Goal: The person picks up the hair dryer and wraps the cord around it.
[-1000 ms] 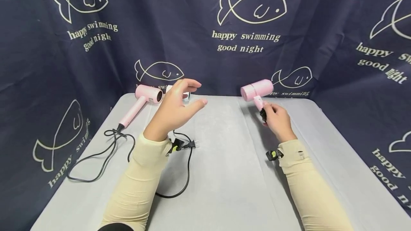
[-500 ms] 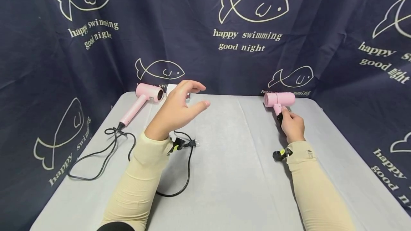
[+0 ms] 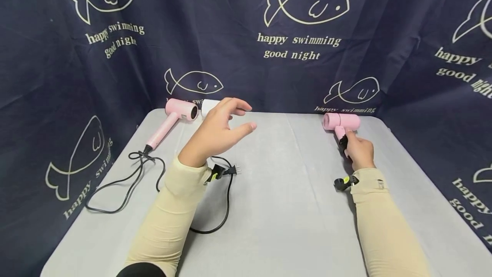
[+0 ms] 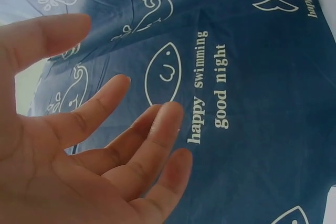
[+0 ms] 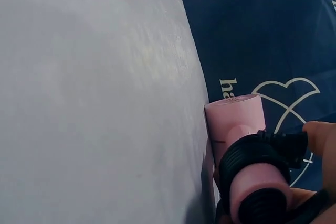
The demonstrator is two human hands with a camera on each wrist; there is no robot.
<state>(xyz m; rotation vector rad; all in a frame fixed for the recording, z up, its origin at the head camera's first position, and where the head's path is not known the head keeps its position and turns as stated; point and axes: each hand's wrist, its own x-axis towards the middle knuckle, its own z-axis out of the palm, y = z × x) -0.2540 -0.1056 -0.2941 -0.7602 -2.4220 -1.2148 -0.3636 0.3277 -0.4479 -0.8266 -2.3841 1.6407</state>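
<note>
My right hand [image 3: 360, 151] holds a small pink hair dryer [image 3: 341, 121] by its handle at the table's far right. In the right wrist view, a black cord [image 5: 252, 153] is wound round that handle, and the barrel [image 5: 236, 115] lies along the tabletop's edge in this view. Over the left half of the table hovers my left hand [image 3: 217, 135], holding nothing, thumb and fingers spread apart. A white rounded object [image 3: 208, 106] stands behind it, mostly hidden. Further left lies a longer pink hair dryer [image 3: 180, 109], nozzle toward my left hand.
From the left dryer's handle a black cord [image 3: 127, 202] loops over the grey table [image 3: 276, 208]. Another cord [image 3: 227, 208] with a two-pin plug [image 3: 232, 170] runs beneath my left forearm. A dark blue fish-print curtain [image 3: 246, 80] closes off the back and sides.
My right hand has carried the small pink hair dryer rightward and down to the table's far right, its barrel now level. My left hand stays nearly in place.
</note>
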